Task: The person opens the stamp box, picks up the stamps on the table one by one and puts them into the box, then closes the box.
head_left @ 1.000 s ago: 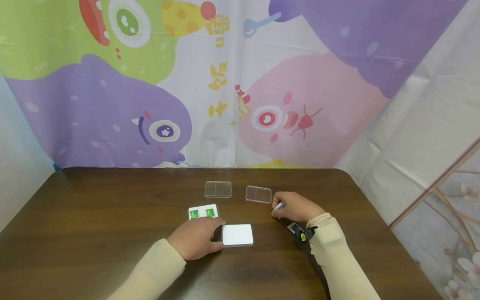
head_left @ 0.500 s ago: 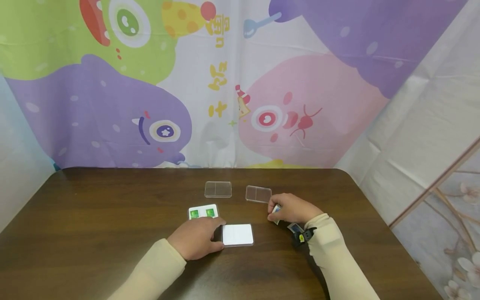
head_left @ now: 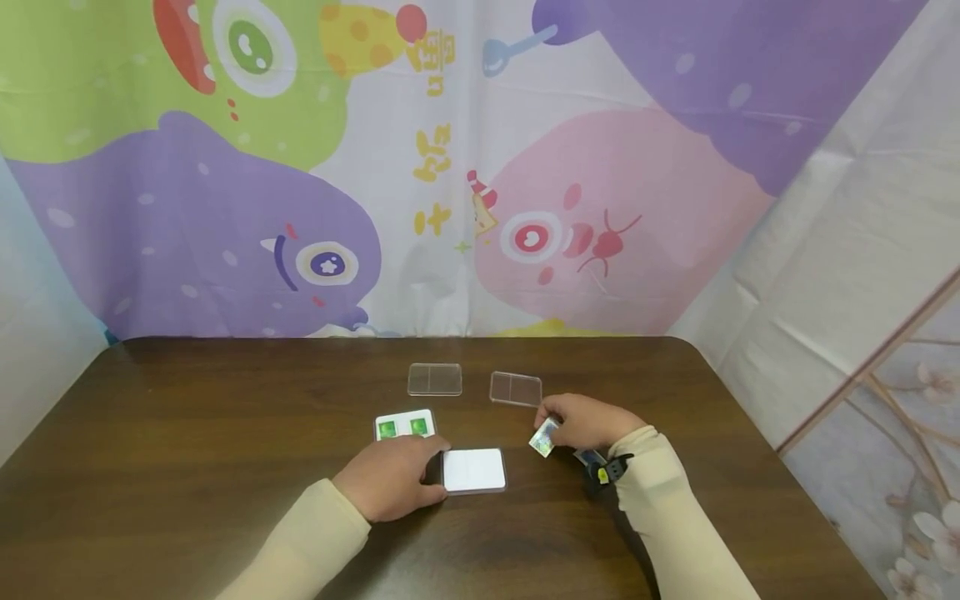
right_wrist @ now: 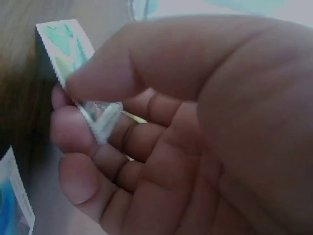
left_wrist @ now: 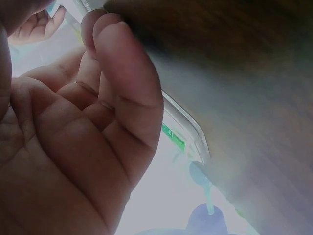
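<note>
My right hand pinches a small postage stamp between thumb and fingers, right of the white-topped case. In the right wrist view the stamp shows jagged edges and a green and yellow print, partly covered by the thumb. A second stamp, with blue on it, lies on the table below that hand. My left hand holds the left side of a flat clear case with a white insert, thumb at the near corner. Behind the left hand, and partly hidden by it, lies another case with two green stamps.
Two clear flat lids or cases lie toward the back of the brown table: one left, one right near the right fingertips. A black strapped device sits on the right wrist. A printed cloth hangs behind the table.
My right hand has moved slightly left and nearer, turning the pinched stamp so that its printed face shows more. The left hand keeps its place on the case.
</note>
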Demonstrator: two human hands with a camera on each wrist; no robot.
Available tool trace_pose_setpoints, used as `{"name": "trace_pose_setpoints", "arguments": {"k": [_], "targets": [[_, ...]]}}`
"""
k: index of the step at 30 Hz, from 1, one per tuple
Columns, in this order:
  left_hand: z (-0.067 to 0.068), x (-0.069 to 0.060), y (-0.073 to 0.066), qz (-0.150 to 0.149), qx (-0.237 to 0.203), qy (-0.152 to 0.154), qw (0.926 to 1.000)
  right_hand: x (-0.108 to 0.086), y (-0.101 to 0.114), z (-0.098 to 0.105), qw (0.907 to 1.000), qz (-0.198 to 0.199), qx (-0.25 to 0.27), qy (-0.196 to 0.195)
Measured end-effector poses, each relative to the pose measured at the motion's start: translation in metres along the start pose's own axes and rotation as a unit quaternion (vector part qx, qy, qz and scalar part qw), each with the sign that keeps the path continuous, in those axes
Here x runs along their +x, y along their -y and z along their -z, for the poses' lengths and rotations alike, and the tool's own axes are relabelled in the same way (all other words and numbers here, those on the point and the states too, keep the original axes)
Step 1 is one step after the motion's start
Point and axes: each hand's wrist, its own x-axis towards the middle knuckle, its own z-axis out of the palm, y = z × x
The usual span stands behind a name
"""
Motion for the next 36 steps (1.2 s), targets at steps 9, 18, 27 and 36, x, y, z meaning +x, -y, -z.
{"name": "trace_pose_setpoints", "arguments": {"k": [9, 18, 27, 36], "targets": [[0.0013, -0.0002, -0.0019, 0.001, -0.002, 0.001, 1.0, 0.0036, 0.0037, -0.0041, 0.9988, -0.02, -0.038, -0.022], [0.0001, 0.0, -0.0019, 0.006, 0.003, -0.003, 1.0, 0.0032, 0.0041, -0.0016, 0.996, 0.01, -0.079, -0.04], [-0.0011, -0.0008, -0.0011, 0.017, -0.002, -0.004, 0.9998, 0.0064, 0.005, -0.0015, 0.9942, 0.022, -0.087, -0.059], [-0.0009, -0.0007, -0.0009, 0.013, -0.004, -0.007, 0.9999, 0.0051, 0.0067, -0.0024, 0.9928, 0.024, -0.084, -0.082]]}}
